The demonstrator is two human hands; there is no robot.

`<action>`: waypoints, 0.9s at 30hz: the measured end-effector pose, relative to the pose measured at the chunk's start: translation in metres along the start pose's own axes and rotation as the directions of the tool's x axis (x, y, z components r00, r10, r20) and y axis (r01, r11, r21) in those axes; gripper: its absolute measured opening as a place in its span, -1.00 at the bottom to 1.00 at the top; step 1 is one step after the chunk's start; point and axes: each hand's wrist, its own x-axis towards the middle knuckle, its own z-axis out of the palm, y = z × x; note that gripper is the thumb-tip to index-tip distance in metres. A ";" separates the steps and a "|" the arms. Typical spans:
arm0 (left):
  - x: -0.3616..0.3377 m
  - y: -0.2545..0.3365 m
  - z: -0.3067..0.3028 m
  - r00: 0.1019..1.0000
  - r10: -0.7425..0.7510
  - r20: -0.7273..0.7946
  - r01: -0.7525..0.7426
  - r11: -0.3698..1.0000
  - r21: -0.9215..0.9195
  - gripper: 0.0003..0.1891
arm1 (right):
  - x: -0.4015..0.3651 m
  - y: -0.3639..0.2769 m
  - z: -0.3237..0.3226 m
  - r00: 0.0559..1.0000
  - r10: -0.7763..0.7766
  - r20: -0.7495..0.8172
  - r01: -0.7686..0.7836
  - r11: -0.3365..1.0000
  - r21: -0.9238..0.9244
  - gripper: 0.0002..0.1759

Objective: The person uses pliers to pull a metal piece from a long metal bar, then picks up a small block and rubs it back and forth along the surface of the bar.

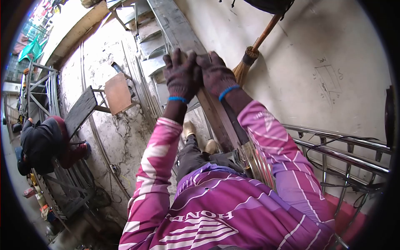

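Leftmost, we see a brown panel (117,93), well apart from our hands. Next comes our gloved left hand (182,77), over the left edge of the long, narrow table (171,21), its fingers (177,57) slightly parted and bent. Just beside it, our gloved right hand (218,79) lies towards the table's right edge, its fingers bent and partly hidden. We cannot tell whether either hand grips anything underneath. Farther right, near that edge, a broom (248,57) stands by the wall (312,54).
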 end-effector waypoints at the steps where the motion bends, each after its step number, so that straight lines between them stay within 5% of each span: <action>1: 0.016 -0.007 0.002 0.999 -0.038 0.017 0.037 0.998 0.052 -0.43 | 0.023 -0.002 0.008 0.998 0.035 0.050 -0.034 0.999 -0.018 -0.45; 8: 0.032 -0.003 -0.004 0.987 -0.059 0.151 0.016 0.962 0.272 -0.43 | 0.027 -0.024 -0.015 0.972 0.184 0.143 -0.184 0.983 -0.016 -0.44; 12: -0.048 0.033 -0.018 0.986 0.103 0.134 -0.106 0.994 0.018 -0.46 | -0.075 -0.026 -0.046 0.990 0.094 0.101 -0.100 0.994 0.053 -0.49; 13: -0.073 0.047 -0.019 0.991 0.088 0.105 -0.084 0.995 -0.045 -0.43 | -0.106 -0.027 -0.047 0.998 0.055 -0.031 -0.052 0.995 0.085 -0.47; 16: -0.107 0.063 -0.024 0.996 0.048 0.080 -0.037 0.991 -0.127 -0.39 | -0.143 -0.030 -0.059 0.999 0.031 -0.014 -0.031 0.999 0.027 -0.47; 20: -0.073 0.040 -0.018 0.997 0.056 0.054 -0.047 0.986 -0.160 -0.35 | -0.099 -0.025 -0.050 1.000 -0.002 -0.004 0.003 0.980 0.199 -0.48; 27: 0.031 -0.016 0.009 0.998 0.067 0.007 -0.067 0.996 0.051 -0.44 | 0.031 -0.025 -0.022 0.967 0.197 0.163 -0.207 0.977 0.043 -0.49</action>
